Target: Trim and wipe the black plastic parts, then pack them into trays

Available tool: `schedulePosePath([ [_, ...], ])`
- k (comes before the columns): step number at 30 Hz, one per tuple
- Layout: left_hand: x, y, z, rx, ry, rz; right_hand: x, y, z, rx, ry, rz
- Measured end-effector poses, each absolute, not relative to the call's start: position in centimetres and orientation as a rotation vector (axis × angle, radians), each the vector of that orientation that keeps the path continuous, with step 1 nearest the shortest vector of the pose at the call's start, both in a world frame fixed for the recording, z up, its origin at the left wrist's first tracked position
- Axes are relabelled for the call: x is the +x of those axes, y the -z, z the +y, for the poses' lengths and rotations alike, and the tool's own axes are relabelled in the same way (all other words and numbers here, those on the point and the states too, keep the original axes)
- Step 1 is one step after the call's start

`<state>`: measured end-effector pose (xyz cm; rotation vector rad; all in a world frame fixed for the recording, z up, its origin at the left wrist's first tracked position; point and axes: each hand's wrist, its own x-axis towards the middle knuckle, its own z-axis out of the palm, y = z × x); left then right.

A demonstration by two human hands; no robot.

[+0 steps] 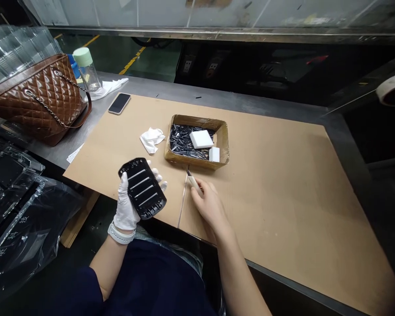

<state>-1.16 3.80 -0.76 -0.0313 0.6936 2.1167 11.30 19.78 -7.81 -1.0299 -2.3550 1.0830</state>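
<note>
My left hand [127, 208], in a white glove, grips a black plastic tray-like part [143, 188] with several pale parallel ridges, fingers wrapped round its far edge. My bare right hand [209, 202] is closed on a slim white-handled knife [195, 183], whose dark tip points up and left, just in front of the box. The cardboard box [224, 142] holds many small black slivers [184, 140] and two white foam blocks, one larger [201, 139] and one smaller [214, 154]. A crumpled white cloth [152, 139] lies left of the box.
Brown cardboard [283, 175] covers the table. A phone [119, 104] lies at its far left corner. Beyond the left edge are a brown quilted handbag [42, 98], a bottle with a green cap [87, 68] and clear plastic trays [19, 48]. Black plastic bags [29, 228] sit at lower left.
</note>
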Motion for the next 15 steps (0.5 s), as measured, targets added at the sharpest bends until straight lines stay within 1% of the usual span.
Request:
schedulePosePath([
  [2,-0.5,0.7,4.2,-0.066,-2.116,0.635,11.1,5.8,18.4,-0.900,-1.259,-2.288],
  [4,0.2,0.6,4.4,-0.078,-2.123,0.605,10.8,3.2,16.7,-0.730,-1.341,-2.270],
  [7,1.2,0.3,4.6,-0.115,-2.132,0.606,10.2,0.0,14.0,-0.523,-1.197,-2.324],
  [9,1.9,0.2,4.6,-0.161,-2.124,0.614,9.7,-1.3,12.8,-0.454,-1.096,-2.315],
  [15,3.1,0.0,4.5,-0.145,-2.118,0.590,8.7,-1.8,12.0,-0.348,-0.944,-2.225],
])
